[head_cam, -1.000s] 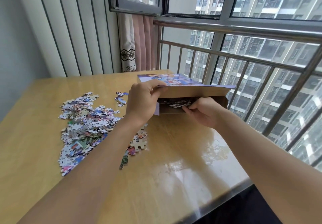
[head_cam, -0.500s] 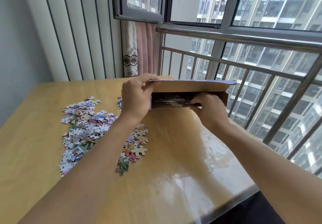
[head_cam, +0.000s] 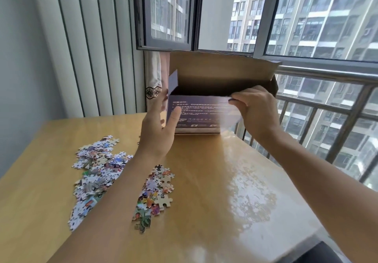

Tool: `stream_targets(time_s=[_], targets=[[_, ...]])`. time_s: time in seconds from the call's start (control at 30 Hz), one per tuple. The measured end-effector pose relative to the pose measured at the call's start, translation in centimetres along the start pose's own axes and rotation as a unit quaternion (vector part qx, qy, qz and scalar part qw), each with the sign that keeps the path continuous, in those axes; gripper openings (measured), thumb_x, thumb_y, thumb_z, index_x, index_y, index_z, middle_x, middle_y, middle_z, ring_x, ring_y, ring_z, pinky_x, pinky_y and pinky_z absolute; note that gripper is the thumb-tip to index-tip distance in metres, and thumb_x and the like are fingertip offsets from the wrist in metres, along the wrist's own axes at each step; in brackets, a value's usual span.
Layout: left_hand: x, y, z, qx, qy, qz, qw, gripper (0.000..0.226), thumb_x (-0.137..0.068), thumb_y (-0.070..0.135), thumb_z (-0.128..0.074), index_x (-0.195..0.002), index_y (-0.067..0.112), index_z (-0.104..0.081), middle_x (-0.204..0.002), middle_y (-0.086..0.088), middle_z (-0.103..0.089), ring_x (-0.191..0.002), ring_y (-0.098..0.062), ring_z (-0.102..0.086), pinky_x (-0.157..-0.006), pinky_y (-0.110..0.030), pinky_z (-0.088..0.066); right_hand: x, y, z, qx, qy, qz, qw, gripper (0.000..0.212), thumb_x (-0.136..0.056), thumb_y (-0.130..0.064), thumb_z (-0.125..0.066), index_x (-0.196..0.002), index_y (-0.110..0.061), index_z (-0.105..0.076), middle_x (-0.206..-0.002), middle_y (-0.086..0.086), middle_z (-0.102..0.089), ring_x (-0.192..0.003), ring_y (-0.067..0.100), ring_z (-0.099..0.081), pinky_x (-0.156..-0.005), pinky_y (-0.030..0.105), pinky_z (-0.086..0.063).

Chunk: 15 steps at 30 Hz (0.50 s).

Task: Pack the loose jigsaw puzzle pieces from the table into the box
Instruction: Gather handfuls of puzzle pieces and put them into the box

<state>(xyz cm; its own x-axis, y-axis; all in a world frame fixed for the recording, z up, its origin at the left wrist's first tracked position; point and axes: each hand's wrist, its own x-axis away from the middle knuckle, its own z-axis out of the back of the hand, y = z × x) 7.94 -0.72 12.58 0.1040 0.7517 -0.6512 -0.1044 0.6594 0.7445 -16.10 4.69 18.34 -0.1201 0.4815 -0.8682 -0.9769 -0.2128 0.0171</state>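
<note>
two hands (head_cam: 158, 127) (head_cam: 254, 112) flank the upright box (head_cam: 196, 111).

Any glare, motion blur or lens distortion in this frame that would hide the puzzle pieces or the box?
Head view: window light puts a broad glare patch on the table at right, clear of the pieces; the left hand is motion-blurred by the box, whose printed text is too soft to read; the right hand is sharper; the wide lens bends the railing and wall slats.
</note>
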Motion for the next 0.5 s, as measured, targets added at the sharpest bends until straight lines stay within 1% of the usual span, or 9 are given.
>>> stream_targets(time_s=[0.1, 0.13, 0.27, 0.33, 0.37, 0.43, 0.5], targets=[[0.1, -0.2, 0.0, 0.018, 0.002, 0.005, 1.0, 0.059, -0.092, 0.056, -0.047, -0.146, 0.035, -0.039, -0.144, 0.014, -0.049, -0.13, -0.008, -0.049, -0.093, -0.026, -0.052, 0.3, 0.0, 0.0, -0.006, 0.003, 0.011, 1.0, 0.011, -0.089, -0.01, -0.073, -0.096, -0.005, -0.081, -0.091, 0.011, -0.078, -0.085, 0.034, -0.069, -0.073, 0.048, -0.06], [0.0, -0.4, 0.1, 0.015, 0.003, 0.005, 1.0, 0.059, -0.091, 0.058, -0.046, -0.145, 0.035, -0.04, -0.143, 0.014, -0.05, -0.127, -0.007, -0.05, -0.093, -0.024, -0.051, 0.5, 0.1, -0.1, -0.011, 0.005, 0.011, 1.0, 0.01, -0.089, -0.009, -0.073, -0.095, -0.005, -0.081, -0.091, 0.011, -0.078, -0.084, 0.034, -0.07, -0.073, 0.048, -0.06], [-0.2, -1.7, 0.2, -0.034, 0.014, 0.007, 0.999, 0.061, -0.089, 0.066, -0.045, -0.143, 0.039, -0.041, -0.138, 0.009, -0.053, -0.116, -0.008, -0.055, -0.093, -0.027, -0.051, 2.0, 0.0, -1.3, -0.017, -0.05, 0.006, 0.999, 0.01, -0.087, -0.006, -0.074, -0.095, -0.006, -0.081, -0.093, 0.011, -0.078, -0.086, 0.033, -0.071, -0.08, 0.044, -0.059], [-0.2, -2.5, 0.1, -0.082, -0.014, -0.007, 0.997, 0.063, -0.088, 0.07, -0.046, -0.144, 0.043, -0.038, -0.135, 0.008, -0.052, -0.112, -0.004, -0.056, -0.09, -0.026, -0.052, 3.0, 0.4, -1.9, -0.03, -0.066, -0.017, 0.997, 0.011, -0.087, -0.004, -0.074, -0.095, -0.006, -0.081, -0.094, 0.011, -0.078, -0.087, 0.033, -0.071, -0.083, 0.04, -0.057], [-0.2, -2.9, 0.1, -0.104, -0.033, -0.007, 0.994, 0.064, -0.086, 0.074, -0.045, -0.143, 0.047, -0.037, -0.133, 0.009, -0.052, -0.109, 0.002, -0.056, -0.086, -0.025, -0.052, 3.4, 0.7, -2.2, -0.037, -0.079, -0.026, 0.996, 0.012, -0.086, -0.003, -0.075, -0.096, -0.006, -0.081, -0.095, 0.01, -0.078, -0.088, 0.032, -0.071, -0.084, 0.036, -0.056], [-0.1, -3.4, -0.1, -0.133, -0.056, 0.008, 0.99, 0.059, -0.083, 0.081, -0.04, -0.135, 0.052, -0.043, -0.12, 0.013, -0.056, -0.097, 0.01, -0.057, -0.072, -0.018, -0.048, 4.6, 1.2, -3.0, -0.051, -0.115, -0.043, 0.991, 0.017, -0.084, -0.002, -0.076, -0.099, -0.007, -0.08, -0.098, 0.009, -0.078, -0.092, 0.031, -0.072, -0.084, 0.032, -0.054], [0.1, -3.8, -0.5, -0.166, -0.045, 0.005, 0.985, 0.053, -0.085, 0.081, -0.038, -0.117, 0.045, -0.06, -0.096, 0.016, -0.061, -0.081, 0.006, -0.061, -0.061, -0.017, -0.046, 5.9, 1.6, -3.8, -0.06, -0.152, -0.069, 0.984, 0.019, -0.085, -0.005, -0.076, -0.103, -0.01, -0.08, -0.101, 0.006, -0.078, -0.096, 0.029, -0.071, -0.084, 0.037, -0.055]])
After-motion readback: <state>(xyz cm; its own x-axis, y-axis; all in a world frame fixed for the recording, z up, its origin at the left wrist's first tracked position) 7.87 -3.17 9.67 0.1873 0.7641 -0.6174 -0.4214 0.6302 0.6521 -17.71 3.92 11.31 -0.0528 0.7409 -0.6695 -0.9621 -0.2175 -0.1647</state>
